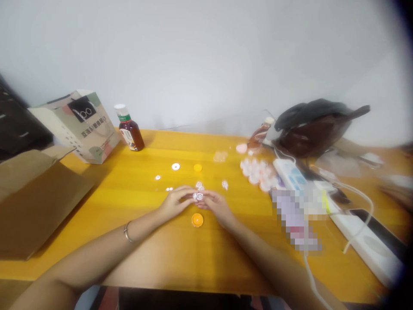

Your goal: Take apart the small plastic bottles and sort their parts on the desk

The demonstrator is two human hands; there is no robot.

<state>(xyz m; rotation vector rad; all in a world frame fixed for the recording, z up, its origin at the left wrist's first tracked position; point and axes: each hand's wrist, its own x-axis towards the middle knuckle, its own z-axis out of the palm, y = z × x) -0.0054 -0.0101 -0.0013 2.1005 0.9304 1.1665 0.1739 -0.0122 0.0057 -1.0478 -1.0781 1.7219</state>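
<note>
Two bare hands meet at the middle of a yellow table (97, 189), seen from above. The left hand (176, 202), with a thin bracelet (127, 232) on its wrist, and the right hand (216, 206) both have their fingertips closed together on a small white part (198, 196), held just above the tabletop between them. It looks toothed or patterned, but the blur hides whether it is one piece or two pressed together.

An orange cap (197, 220) lies on the table just below the hands. More tiny white bits (169, 189) are scattered nearby, along with a white ring (175, 166) and a yellow disc (198, 167) farther back. They are too small to make out in detail. A heap of pale pink-white pieces (258, 173) lies to the right, beside a white power strip (290, 174).

At the back left stand a dark drink bottle (130, 129) and a printed paper bag (80, 125); a cardboard box (32, 198) is cut off at the left edge. A dark bag (312, 125) sits at the back right. A pixelated patch (297, 219) covers part of the right side, and the right edge is smeared.
</note>
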